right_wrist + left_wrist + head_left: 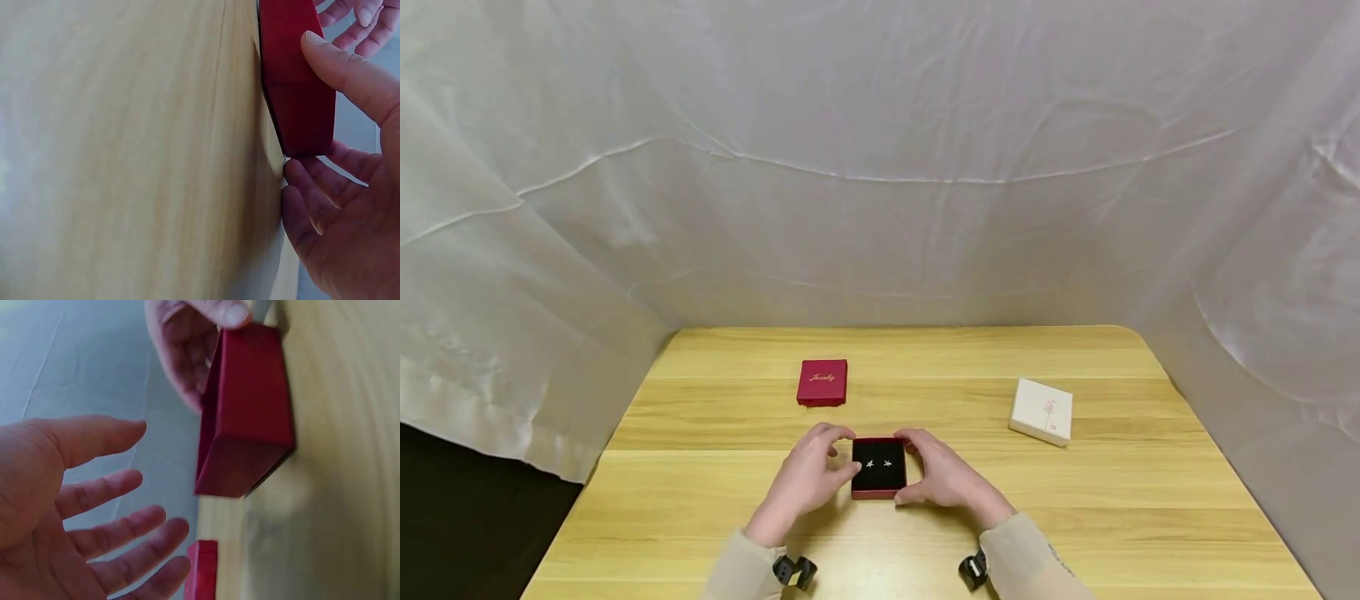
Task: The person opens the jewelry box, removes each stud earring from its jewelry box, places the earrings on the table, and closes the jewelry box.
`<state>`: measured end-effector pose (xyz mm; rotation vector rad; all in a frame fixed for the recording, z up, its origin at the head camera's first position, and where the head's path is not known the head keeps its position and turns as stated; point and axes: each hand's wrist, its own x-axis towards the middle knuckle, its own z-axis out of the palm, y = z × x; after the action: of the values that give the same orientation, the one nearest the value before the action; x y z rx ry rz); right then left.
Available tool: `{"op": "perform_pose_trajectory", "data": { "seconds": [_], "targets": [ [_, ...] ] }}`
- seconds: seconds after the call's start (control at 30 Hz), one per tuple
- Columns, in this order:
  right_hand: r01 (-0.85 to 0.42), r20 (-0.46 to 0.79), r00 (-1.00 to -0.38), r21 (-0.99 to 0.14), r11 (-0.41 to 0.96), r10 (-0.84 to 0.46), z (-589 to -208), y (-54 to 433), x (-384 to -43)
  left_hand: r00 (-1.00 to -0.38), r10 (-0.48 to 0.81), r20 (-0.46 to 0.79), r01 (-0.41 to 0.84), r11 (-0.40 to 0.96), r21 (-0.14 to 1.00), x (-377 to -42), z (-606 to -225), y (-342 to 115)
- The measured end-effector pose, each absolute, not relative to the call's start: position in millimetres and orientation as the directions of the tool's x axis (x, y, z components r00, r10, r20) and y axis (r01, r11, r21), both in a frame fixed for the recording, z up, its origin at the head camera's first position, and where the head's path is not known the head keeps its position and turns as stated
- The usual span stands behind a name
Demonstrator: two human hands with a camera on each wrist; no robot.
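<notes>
The open, dark red, square cardboard box (874, 495), with a black padded insert (880, 481) carrying two small silvery star-shaped studs (870, 464), lies on the pale wood-grain worktop (700, 500) between both hands: at three o'clock from the left hand (811, 473), at nine o'clock from the right hand (946, 475). Being roughly square, it shows no clear long axis; one side faces six o'clock.

The right hand is the nearer, its thumb on the box's near right corner and its fingers about the far right one, pinching that side. The left hand is spread, with a gap between it and the box in the left wrist view; its forearm runs towards one o'clock, the right forearm towards ten or eleven. A crimson square piece with gold lettering (822, 382) sits at eleven o'clock from the box.
</notes>
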<state>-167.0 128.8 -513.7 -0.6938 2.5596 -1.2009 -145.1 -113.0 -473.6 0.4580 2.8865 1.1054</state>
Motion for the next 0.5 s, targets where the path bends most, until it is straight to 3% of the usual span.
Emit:
{"op": "perform_pose_trajectory", "data": {
  "seconds": [0.5],
  "targets": [
    [-0.263,-0.029,-0.87,-0.817,0.513,-0.493,-518,130,-167,-0.967,0.249,0.053,0.215,0.686,0.696,-147,-494,-96]
  ]
}}
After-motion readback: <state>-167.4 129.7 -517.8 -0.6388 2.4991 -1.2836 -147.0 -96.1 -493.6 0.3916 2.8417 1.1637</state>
